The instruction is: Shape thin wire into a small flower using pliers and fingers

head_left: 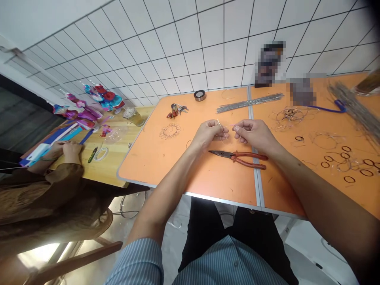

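- From my station, the table's [166, 166] near edge runs below both forearms; orange top shows between it and the pliers [233, 155].
- The pliers lie just nearer than the hands, handles crossing the seam [257, 182].
- I see the left hand [211, 131] pinching the thin wire [224, 133], its bends hanging by the fingertips.
- The right hand [248, 132] pinches the wire's right end.
- Farther, rods [251, 103] and tape [199, 95] bound the reach before the wall [213, 51].

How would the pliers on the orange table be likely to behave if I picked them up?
The pliers would probably feel heavy, given their metal jaws. The spread handles might swing together when gripped. Lying flat, they seem unlikely to roll.
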A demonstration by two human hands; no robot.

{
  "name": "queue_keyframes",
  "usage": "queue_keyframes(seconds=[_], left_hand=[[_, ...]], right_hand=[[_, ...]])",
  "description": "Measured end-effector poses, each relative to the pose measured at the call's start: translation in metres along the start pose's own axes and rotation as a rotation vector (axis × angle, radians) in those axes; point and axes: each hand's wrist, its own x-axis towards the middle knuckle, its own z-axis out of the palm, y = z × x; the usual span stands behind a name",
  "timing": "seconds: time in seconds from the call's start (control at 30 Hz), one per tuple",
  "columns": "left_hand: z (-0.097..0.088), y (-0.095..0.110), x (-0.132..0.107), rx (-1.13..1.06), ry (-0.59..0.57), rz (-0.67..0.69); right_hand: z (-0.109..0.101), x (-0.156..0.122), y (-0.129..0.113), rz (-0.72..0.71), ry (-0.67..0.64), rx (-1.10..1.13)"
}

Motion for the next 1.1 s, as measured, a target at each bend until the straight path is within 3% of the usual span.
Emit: queue_keyframes(seconds=[0.1,0.23,0.4,0.57,0.8,1.1], left_hand=[[0.006,-0.005,0.000,-0.116,-0.029,-0.046],[0.010,-0.009,-0.002,-0.199,-0.007,-0.007],[0.007,-0.012,-0.003,-0.226,0.049,0.024],[0.004,-0.010,-0.004,-0.193,0.039,0.040],[0.005,-0.008,-0.008,-0.152,-0.042,0.072],[0.004,-0.006,-0.007,-0.208,-0.030,0.057]], right_hand=[[0.001,0.000,0.000,0.021,0.009,0.005],[0.000,0.001,0.005,0.038,-0.022,0.086],[0.001,0.000,0.007,0.059,-0.084,0.255],[0.004,0.000,0.005,0.169,-0.182,0.490],[0.002,0.000,0.007,0.196,-0.221,0.523],[0.004,0.001,0.003,0.234,-0.266,0.576]])
